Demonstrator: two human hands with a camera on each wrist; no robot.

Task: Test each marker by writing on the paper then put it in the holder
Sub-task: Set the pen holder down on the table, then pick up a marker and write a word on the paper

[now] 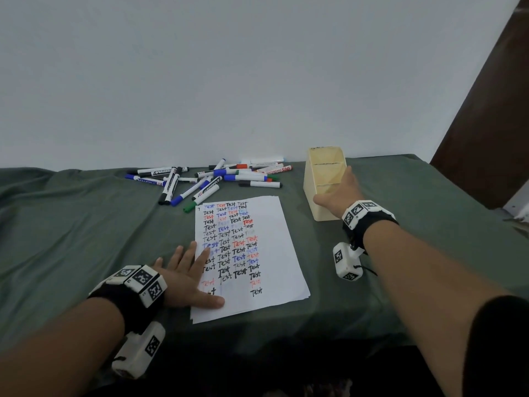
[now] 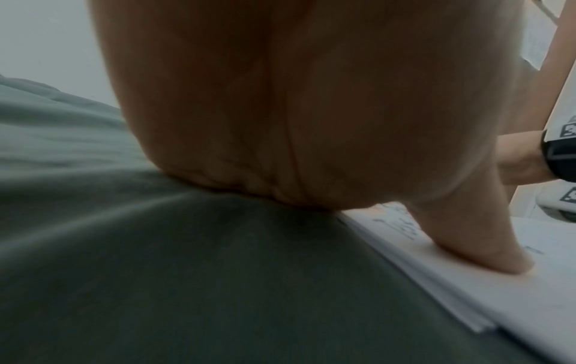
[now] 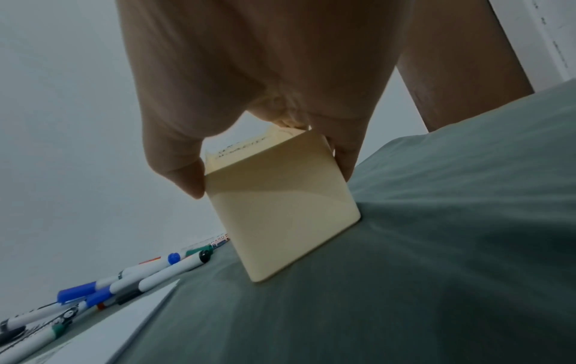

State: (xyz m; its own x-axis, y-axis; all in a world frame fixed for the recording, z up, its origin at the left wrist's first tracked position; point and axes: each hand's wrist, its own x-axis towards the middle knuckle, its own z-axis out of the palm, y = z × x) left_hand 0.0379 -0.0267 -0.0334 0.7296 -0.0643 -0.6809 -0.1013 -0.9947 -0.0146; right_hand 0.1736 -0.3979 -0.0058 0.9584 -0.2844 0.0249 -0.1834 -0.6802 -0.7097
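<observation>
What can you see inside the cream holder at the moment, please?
The holder shows bare cream dividers and no markers in its far compartments; the right hand gripping it covers the near part, so that stays unknown.

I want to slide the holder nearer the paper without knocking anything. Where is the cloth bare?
Bare green cloth lies between the paper and the right hand gripping the holder, and left of the left hand. Behind the paper it is crowded with markers.
</observation>
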